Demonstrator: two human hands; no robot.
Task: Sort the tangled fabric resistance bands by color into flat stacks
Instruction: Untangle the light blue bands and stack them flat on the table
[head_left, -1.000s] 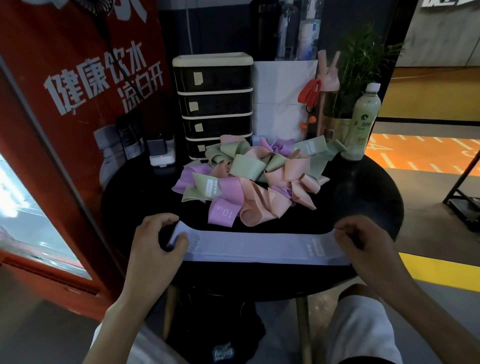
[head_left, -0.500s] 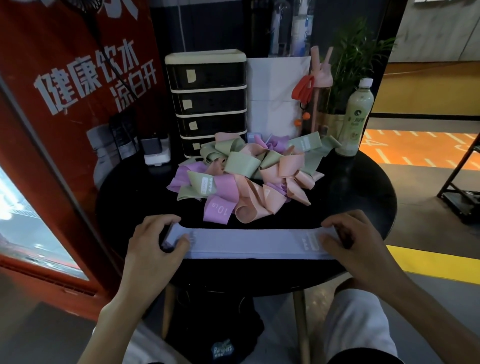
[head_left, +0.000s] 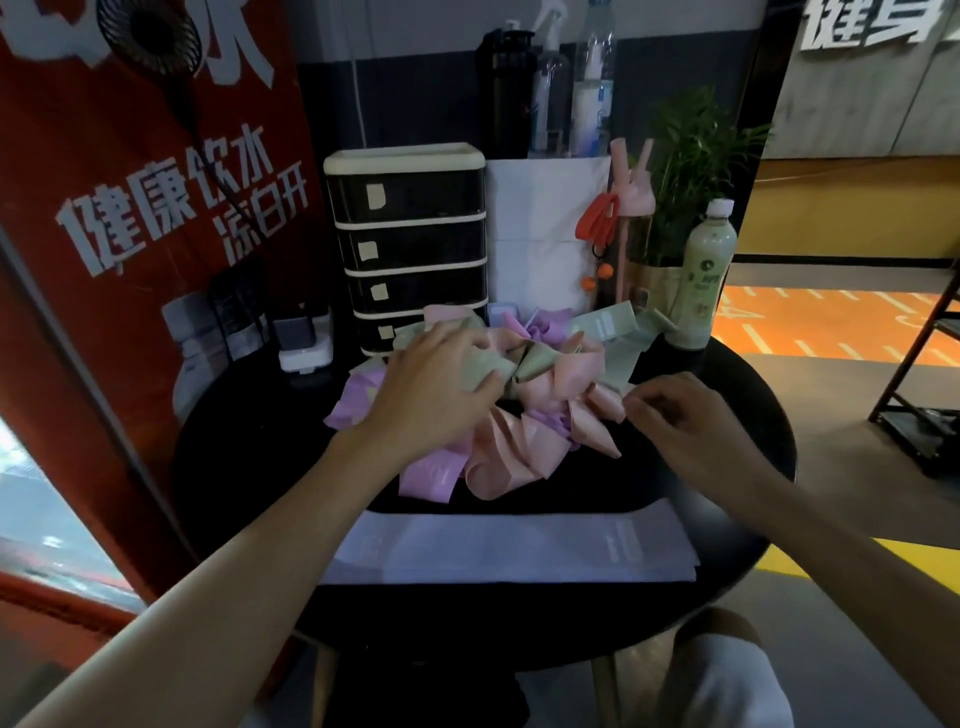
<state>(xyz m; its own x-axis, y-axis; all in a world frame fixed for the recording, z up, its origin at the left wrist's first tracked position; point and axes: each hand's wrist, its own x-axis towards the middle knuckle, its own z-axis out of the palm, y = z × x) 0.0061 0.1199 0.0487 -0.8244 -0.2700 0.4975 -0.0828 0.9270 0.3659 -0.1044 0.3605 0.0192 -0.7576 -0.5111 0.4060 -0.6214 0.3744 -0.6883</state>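
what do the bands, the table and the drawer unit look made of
Flat lavender band: matte soft fabric, lying limp. Tangled pile: same cloth, creasing freely. Table: smooth black top, faint sheen; material unclear. Drawer unit: probably plastic, glossy dark fronts, cream frames.

Drawer unit (head_left: 410, 244), green bottle (head_left: 702, 275), potted plant (head_left: 696, 156)
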